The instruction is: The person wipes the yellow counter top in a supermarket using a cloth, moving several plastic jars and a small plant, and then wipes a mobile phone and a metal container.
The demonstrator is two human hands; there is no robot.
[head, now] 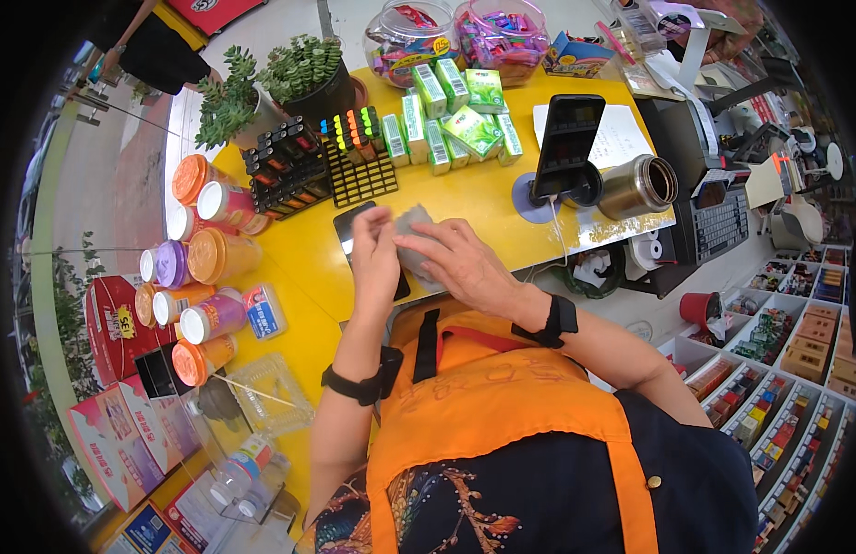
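Note:
A crumpled grey cloth [415, 257] is bunched at the front edge of the yellow counter [469, 204]. My right hand [462, 263] grips it from the right, its fingers stretched across the top. On the cloth's left side is my left hand [374, 249], blurred, with its fingers partly curled. Whether it touches the cloth is not plain. Partly hidden under both hands lies a smartphone [349, 223] with a dark screen, flat on the counter. Each wrist wears a black strap.
Beyond my hands stand black lighter racks [364, 181], tissue packs [473, 131] and potted succulents [306, 76]. Lidded tubs [220, 256] line the left. To the right are an upright phone [570, 145] on a cabled stand, an open steel flask [635, 187] and a keyboard [722, 225].

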